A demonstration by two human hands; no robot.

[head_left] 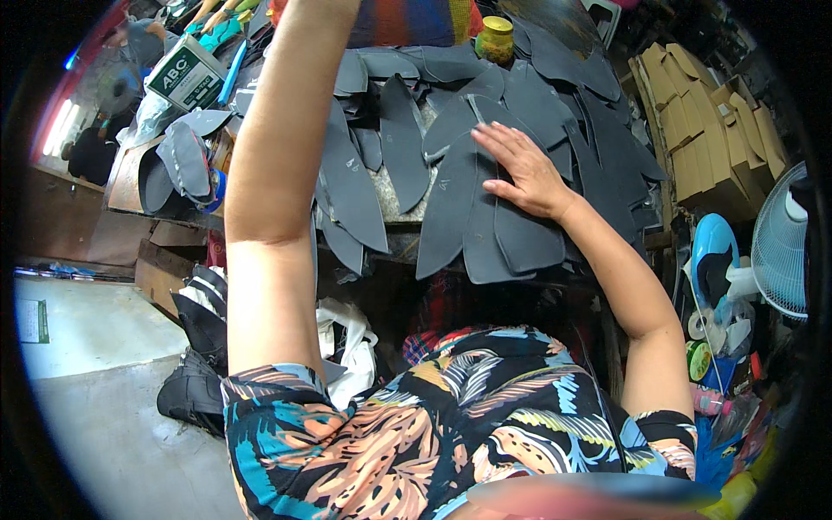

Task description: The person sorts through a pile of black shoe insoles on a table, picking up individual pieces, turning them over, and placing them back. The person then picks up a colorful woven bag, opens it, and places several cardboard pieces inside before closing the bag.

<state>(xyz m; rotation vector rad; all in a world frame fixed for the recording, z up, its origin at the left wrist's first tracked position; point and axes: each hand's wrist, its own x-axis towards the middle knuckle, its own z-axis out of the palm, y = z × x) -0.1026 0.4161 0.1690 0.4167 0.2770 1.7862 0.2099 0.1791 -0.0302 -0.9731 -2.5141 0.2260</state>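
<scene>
Up at ten o'clock, a white-and-green printed box [186, 74] sits tilted, its contents hidden from here, with a crumpled clear plastic bag [149, 120] just beside it. Just past twelve, there's a squat, round yellow jar [495, 41] at the far edge of the spread; what it holds can't be made out. Over at two o'clock, brown cardboard [706, 134] stands in a stack of folded, flap-edged shapes. And round near four, a pink-capped bottle [712, 401] lies among rumpled plastic bags.

To the middle of the action: dark grey pieces [459, 221] fan across the counter [392, 195] from eleven to two o'clock, smooth, matt and sheet-like, cut into long leaf and rounded sole shapes, overlapping like shingles. A few carry pale marks, and the counter's speckled grey surface peeps through between them.

Here's the right hand [523, 172], between one and two o'clock: palm down, opened nearly flat, fingers long and close together, thumb set apart, lying over the overlapping pieces with nothing gripped. The left forearm [290, 113] stretches away at eleven, out past the top edge; the left hand is beyond view, so its state can't be told.
</scene>
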